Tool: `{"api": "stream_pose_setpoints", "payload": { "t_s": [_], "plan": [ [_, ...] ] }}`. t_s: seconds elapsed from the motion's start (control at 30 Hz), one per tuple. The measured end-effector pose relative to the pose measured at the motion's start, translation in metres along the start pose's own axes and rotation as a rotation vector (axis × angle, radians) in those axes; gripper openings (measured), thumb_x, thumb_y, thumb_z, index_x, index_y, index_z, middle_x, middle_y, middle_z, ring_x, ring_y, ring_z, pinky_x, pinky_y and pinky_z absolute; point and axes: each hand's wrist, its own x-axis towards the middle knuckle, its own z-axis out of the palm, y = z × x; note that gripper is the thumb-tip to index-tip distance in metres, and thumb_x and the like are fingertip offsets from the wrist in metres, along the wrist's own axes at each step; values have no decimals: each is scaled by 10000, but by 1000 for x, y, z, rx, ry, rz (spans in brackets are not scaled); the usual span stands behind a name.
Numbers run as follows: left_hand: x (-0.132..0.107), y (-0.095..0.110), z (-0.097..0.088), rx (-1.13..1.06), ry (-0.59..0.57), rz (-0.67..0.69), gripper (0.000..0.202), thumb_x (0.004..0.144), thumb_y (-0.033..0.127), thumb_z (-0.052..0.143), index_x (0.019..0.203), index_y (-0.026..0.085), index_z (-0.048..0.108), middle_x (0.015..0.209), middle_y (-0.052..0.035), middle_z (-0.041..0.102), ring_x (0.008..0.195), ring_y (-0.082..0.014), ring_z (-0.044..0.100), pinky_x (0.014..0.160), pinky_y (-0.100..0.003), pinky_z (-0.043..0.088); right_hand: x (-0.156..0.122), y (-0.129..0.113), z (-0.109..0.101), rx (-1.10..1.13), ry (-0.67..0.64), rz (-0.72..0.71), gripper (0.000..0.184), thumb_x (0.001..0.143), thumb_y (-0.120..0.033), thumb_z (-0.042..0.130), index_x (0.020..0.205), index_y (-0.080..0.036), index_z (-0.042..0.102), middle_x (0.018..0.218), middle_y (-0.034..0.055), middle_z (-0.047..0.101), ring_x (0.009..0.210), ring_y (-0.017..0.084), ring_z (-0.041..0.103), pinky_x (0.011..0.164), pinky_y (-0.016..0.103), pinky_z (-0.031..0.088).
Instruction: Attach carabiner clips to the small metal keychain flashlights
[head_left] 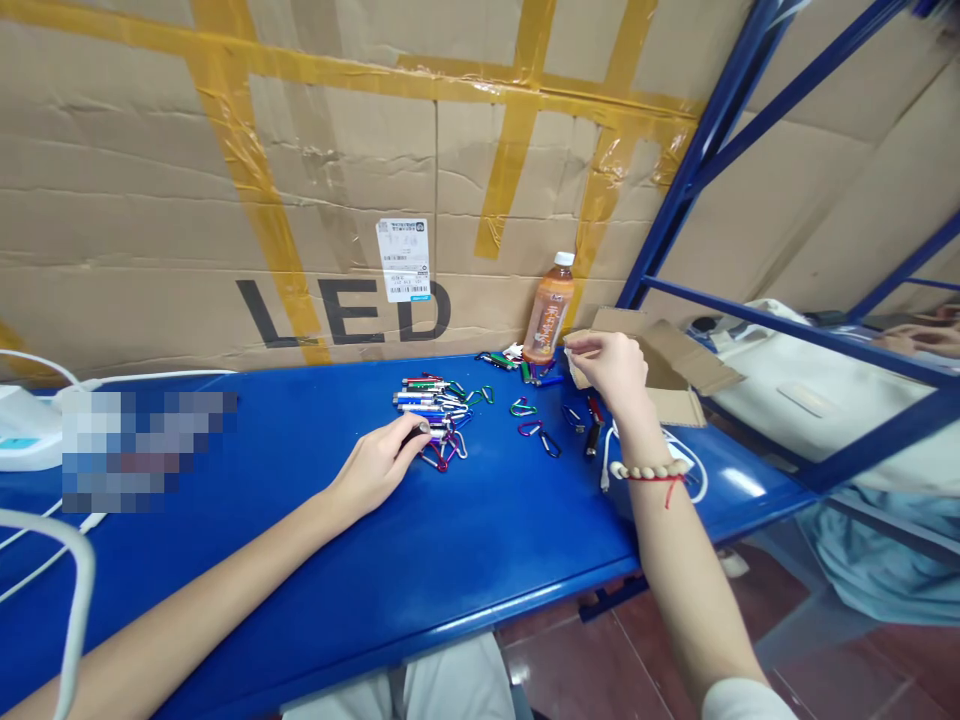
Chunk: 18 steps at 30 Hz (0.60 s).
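Where the left hand (379, 465) rests: on the blue table (487, 545), touching the near edge of the pile of small metal tubes (420, 398).
Left hand's grip: thumb and forefinger pinched together on the end of a silver tube (424, 427).
Tubes: side by side, long axes running roughly left to right across the table, clips (442, 463) toward their right ends; the pile stretches away on the hand's far side.
Right hand (611, 370): raised before the open cardboard box (679, 408), near the bottle (549, 315), fingers bent; whether they hold anything, one cannot tell.
Nearer hand: the left, at the pile; the right is well apart, with loose clips (523, 413) between.
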Motion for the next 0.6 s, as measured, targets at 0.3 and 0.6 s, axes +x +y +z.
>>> {"api": "stream_pose_setpoints", "payload": {
  "t_s": [0.3,0.6],
  "plan": [
    [0,1,0,2,9,17,256,904,366,327,893,199,520,844,-20,640,755,-157,606,720,-247,452,-9,-3,-4,-304,-753,110,77,575,-154,714,624,-196,672,495,15,622,500,159,614,527,260,489],
    [0,0,1,-31,-9,12,266,900,368,324,927,192,522,849,-25,641,765,-161,610,738,-254,452,-5,-3,13,-360,-764,175,159,537,-29,703,458,-117,596,451,82,601,435,169,591,492,269,500]
  ]
}}
